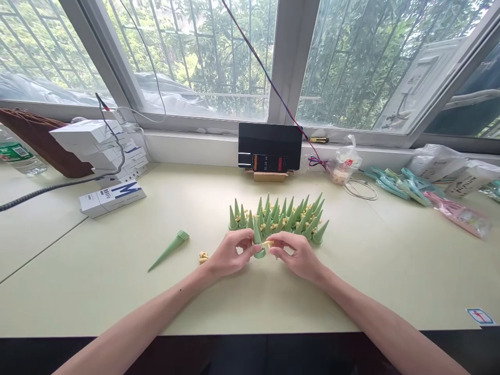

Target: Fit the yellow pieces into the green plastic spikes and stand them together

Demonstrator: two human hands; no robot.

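Note:
My left hand (233,252) grips a green cone (258,235) near its base, tip up. On the cone's right side, the fingers of my right hand (295,252) pinch a small yellow piece (267,244) that touches it. Just behind both hands stand several green cones (291,219) in a cluster, points up, with small yellow parts among them. Another green cone (169,251) lies on its side at the left. A few yellow pieces (203,257) rest beside my left forearm.
On the table (117,291), white boxes (113,199) and a bottle (21,156) are at the left. A phone (267,163) leans on a black tablet (269,140) at the back. Bagged items (457,211) lie at the right, near a plastic bag (346,161).

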